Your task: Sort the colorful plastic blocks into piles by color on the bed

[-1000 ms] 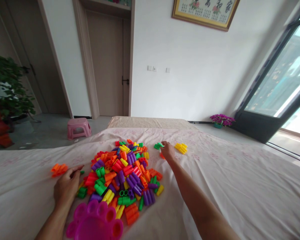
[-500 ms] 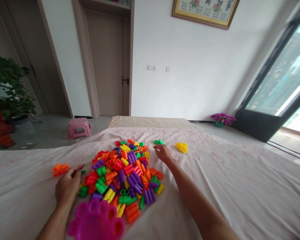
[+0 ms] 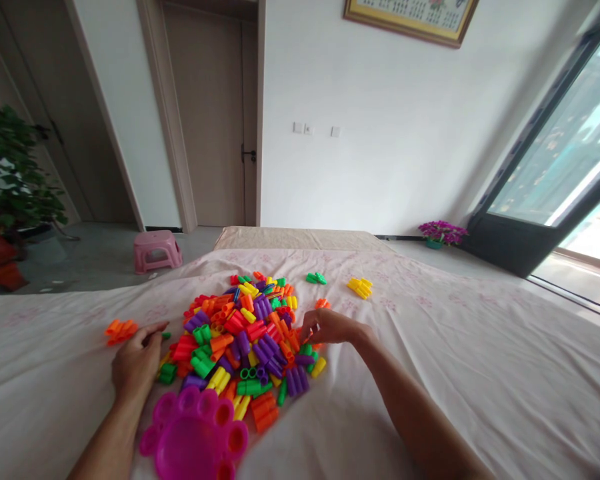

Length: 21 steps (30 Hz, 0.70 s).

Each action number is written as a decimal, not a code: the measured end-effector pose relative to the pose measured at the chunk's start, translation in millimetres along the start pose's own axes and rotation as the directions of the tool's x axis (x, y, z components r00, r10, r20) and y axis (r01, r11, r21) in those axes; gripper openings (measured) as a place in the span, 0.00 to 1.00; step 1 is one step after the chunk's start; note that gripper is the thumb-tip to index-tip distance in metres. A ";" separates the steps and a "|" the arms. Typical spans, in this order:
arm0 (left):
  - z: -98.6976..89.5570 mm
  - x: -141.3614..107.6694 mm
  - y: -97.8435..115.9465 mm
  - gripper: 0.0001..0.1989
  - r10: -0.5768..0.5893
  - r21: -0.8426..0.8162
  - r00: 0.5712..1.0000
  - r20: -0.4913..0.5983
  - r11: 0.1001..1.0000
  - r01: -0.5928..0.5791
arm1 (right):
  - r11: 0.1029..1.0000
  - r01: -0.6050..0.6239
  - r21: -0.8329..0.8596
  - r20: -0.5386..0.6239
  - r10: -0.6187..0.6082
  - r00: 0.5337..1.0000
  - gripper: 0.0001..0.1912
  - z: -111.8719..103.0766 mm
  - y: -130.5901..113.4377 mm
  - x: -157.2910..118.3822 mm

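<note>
Nearest, at the bottom of the frame left of centre, lies the magenta tray point(image 3: 185, 445), with orange showing in some of its round wells. Just above and left of it, the left hand point(image 3: 131, 365) rests by the pile of plastic pieces point(image 3: 243, 342); its grip is narrow, with a small green piece point(image 3: 166, 335) at the fingertips, though whether it is pinched I cannot tell. The joined orange pieces point(image 3: 121, 331) lie just beside that hand, so it would do well to move gently there.

The pile fills the lower middle of the frame. At its right edge, the right hand point(image 3: 333, 327) reaches in with thumb and forefinger close together. A light pinch on one outer piece, lifted straight up, should disturb the heap least; raking sideways could send loose pieces rolling. Beyond that hand lie an orange piece point(image 3: 323, 303), then the yellow group point(image 3: 361, 287) and the green group point(image 3: 316, 278), well apart on the pale cloth point(image 3: 430, 347).

The tray's near side is cut off by the bottom edge. Anything between the right fingertips is too small to make out, pieces deep in the pile are covered, and the cloth hides what supports it.
</note>
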State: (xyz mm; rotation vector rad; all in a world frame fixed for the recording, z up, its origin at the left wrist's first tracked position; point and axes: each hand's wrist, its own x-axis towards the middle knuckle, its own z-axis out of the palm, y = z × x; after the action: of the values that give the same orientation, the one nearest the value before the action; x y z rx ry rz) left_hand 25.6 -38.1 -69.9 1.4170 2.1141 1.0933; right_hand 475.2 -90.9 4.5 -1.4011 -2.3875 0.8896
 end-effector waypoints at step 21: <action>5.1 7.6 -10.4 0.23 0.027 0.020 0.999 -0.018 0.999 -0.026 | 0.985 -0.170 -0.038 -0.288 0.152 0.945 0.10 8.8 6.4 -18.9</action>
State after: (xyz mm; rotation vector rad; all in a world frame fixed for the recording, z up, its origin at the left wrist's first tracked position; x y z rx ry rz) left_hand 19.5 -31.3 -80.2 1.4535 2.1304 1.1016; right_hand 485.2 -108.1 -4.3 -1.6434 -2.1262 0.6032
